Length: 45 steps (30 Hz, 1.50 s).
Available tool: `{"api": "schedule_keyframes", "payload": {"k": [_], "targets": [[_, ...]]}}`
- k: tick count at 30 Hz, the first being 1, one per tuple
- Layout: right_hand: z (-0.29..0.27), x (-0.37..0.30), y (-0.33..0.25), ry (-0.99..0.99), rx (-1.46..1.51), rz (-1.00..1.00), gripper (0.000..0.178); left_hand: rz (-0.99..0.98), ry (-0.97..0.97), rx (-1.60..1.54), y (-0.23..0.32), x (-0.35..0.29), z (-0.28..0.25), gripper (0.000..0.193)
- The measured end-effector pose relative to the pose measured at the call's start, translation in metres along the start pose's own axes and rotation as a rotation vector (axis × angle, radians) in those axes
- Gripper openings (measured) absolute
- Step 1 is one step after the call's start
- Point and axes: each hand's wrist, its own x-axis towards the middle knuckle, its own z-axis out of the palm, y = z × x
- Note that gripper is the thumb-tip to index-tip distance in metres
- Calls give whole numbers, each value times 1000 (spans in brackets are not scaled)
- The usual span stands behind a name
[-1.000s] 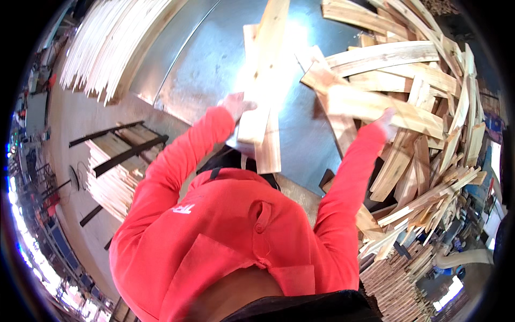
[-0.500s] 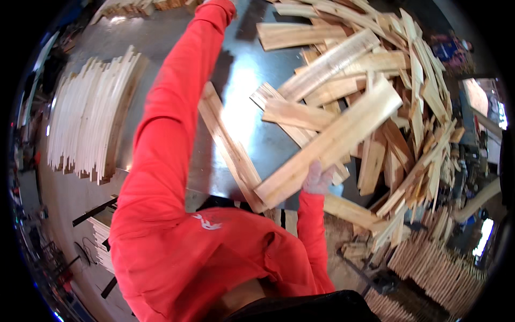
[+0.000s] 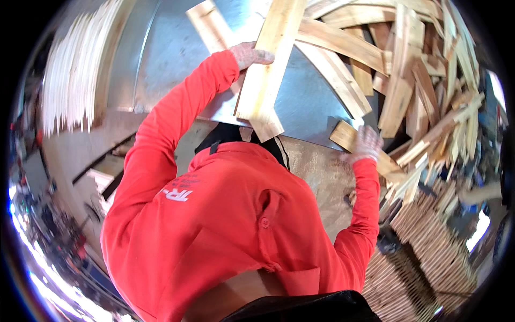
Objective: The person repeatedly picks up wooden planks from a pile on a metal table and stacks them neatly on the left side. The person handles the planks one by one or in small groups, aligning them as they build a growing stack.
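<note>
Left hand [image 3: 251, 55], one: thumb over the edge of a pale board [image 3: 276, 67], pinching it. Right hand [image 3: 367, 144], one: fingers spread, beside a short wood piece [image 3: 343, 136]; contact cannot be told. Pale board lies slantwise above metal table [image 3: 177, 59], crossing a second board [image 3: 210, 27]. Loose boards [image 3: 401, 70], heaped, right. Slats [image 3: 75, 70], stacked, far left.
</note>
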Motion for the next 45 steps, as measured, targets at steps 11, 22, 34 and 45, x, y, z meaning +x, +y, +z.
{"api": "schedule_keyframes", "payload": {"k": [11,22,34,45], "targets": [[-130,84,-50,250,917,-301,108,-45,594,667,-50,-61,-14,57],[11,137,-177,938,161,37,112,184,1516,-157,-176,-387,-26,47],[-78,77,-289,347,437,148,97,-793,2167,-343,-526,-701,-188,37],[-75,-8,-369,116,553,211,117,-782,1572,-444,-654,-534,-385,47]]}}
